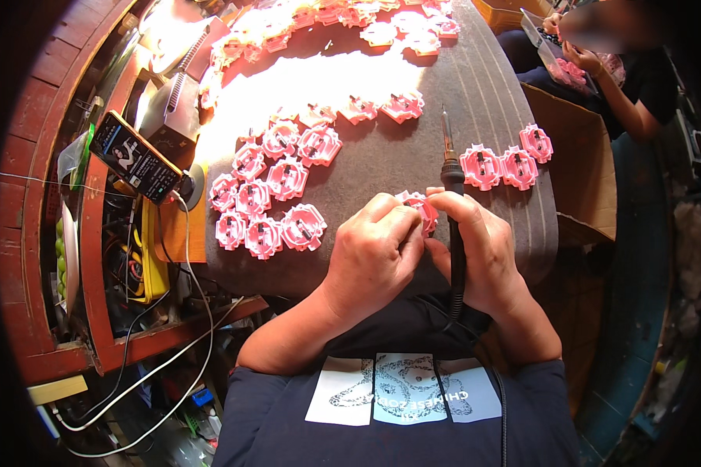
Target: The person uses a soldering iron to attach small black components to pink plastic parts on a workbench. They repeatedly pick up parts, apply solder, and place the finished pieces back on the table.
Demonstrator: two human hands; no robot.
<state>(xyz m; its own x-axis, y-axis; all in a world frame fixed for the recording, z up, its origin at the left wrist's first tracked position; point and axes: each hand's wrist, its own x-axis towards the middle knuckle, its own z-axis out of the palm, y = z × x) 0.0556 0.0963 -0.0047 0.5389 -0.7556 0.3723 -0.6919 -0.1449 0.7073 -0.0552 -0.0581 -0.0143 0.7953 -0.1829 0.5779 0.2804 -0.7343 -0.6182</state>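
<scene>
Between my two hands is a pink plastic part (419, 204), mostly hidden by fingers. My left hand (375, 245) is closed in a pinch at its near left side. My right hand (481, 245) is closed around the black handle of a soldering iron (454, 257), whose metal tip points away from me. My right fingertips also reach the pink part's right side. Several similar pink parts with dark pieces inside, such as this pink part (302, 227), stand in groups on the left, and a short row of pink parts (519, 168) sits right of the iron.
A grey cloth-covered table (382, 156) lies before me, sunlit at the far left, with more pink parts (304, 19) behind. A phone (136, 158) stands on the left beside a white cable (209, 311). To the right are a cardboard box (572, 156) and another person (639, 93) handling pink parts.
</scene>
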